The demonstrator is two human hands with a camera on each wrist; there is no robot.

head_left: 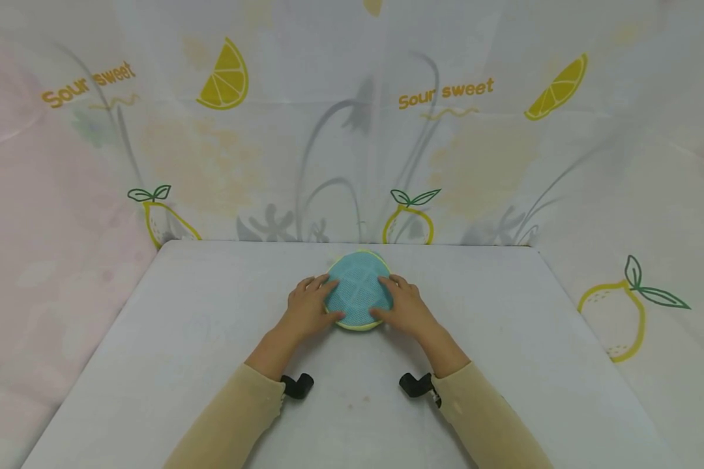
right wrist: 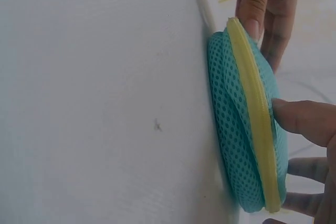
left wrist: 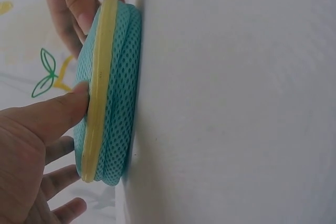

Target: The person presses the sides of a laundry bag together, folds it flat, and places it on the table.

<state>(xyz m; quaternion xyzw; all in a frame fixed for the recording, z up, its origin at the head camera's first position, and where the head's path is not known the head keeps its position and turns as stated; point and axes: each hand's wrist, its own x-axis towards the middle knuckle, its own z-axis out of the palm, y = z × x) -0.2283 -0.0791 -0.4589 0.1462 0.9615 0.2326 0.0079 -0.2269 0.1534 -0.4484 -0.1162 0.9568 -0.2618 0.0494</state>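
Observation:
A round teal mesh pouch [head_left: 358, 290] with yellow trim lies flat on the white table. My left hand [head_left: 311, 309] touches its left side, thumb and spread fingertips resting on the top face. On the opposite side, my right hand [head_left: 407, 309] touches the top with its thumb and fingertips in the same manner. In the left wrist view, the thumb of my left hand [left wrist: 23, 156] meets the mesh beside the yellow trim [left wrist: 100, 87]. The right wrist view shows the right thumb [right wrist: 304, 119] against the pouch [right wrist: 236, 129], with the other fingers partly hidden behind it.
The white table [head_left: 211, 339] ends at a fabric backdrop [head_left: 305, 163] printed with lemons and lettering. Black wrist-worn pieces show at the left cuff [head_left: 298, 385] and right cuff [head_left: 415, 384]. The pouch sits near the table's back edge.

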